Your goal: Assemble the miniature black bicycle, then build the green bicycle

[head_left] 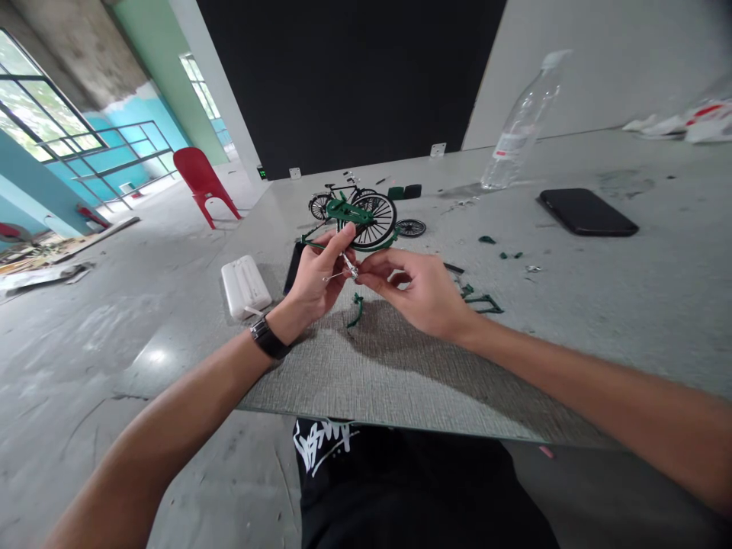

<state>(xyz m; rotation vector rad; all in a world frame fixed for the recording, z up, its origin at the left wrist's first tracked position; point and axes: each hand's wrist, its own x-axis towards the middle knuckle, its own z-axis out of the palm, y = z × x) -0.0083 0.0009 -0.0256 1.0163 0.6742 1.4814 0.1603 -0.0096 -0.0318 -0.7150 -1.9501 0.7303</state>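
Note:
My left hand (323, 274) is closed around the lower part of a green model bicycle (343, 210), whose black spoked wheel tilts up above the thumb. Thumb and fingers of my right hand (420, 286) pinch at a small silver part (351, 267) that sits against the left hand's fingers; whether it is joined to the bicycle I cannot tell. Below the hands a curved green piece (357, 311) lies on the table. A green frame piece (486, 303) rests just beyond my right hand, which partly hides it.
Behind the hands stands a black model bicycle (320, 204), with a loose wheel (412, 227) nearby. A white power bank (245, 286) lies left. To the right are a black phone (588, 211), a clear bottle (523, 126) and small green bits (487, 239) on the table (572, 320).

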